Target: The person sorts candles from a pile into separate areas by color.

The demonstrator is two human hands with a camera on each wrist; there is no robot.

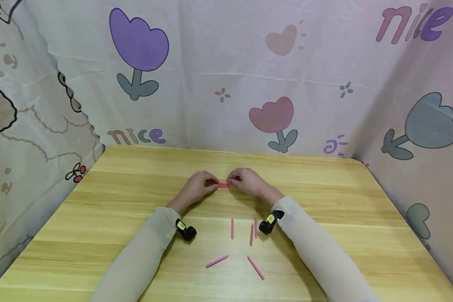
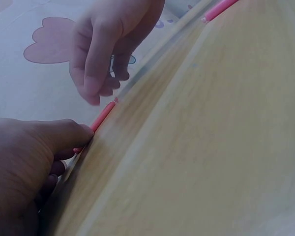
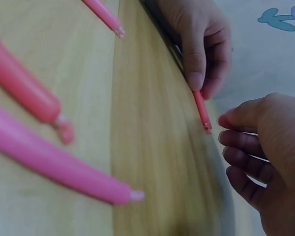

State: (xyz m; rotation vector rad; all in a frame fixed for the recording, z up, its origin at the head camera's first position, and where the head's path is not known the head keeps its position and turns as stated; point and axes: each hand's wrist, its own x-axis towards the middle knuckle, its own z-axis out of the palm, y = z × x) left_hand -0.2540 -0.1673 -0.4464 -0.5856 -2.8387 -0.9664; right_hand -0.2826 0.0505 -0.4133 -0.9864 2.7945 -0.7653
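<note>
My left hand (image 1: 197, 185) pinches a slim red candle (image 1: 222, 185) between thumb and fingers, low over the far middle of the table. In the left wrist view, that candle (image 2: 103, 115) pokes out past the thumb, its wick end pointing toward the other hand. My right hand (image 1: 249, 181) is just off the candle's free end. Seen from the right wrist, its fingers are loosely bent and spread a little, with a small gap to the candle tip (image 3: 207, 128) and nothing held. The left hand's grip covers part of the candle.
Nearer on the wooden table (image 1: 98, 235) lie several loose candles: an upright-lying pink one (image 1: 232, 229), a red one (image 1: 251, 235) beside another pink one (image 1: 255, 228), and two slanted pink ones (image 1: 217, 261) in front. A printed cloth (image 1: 196, 113) hangs behind the table.
</note>
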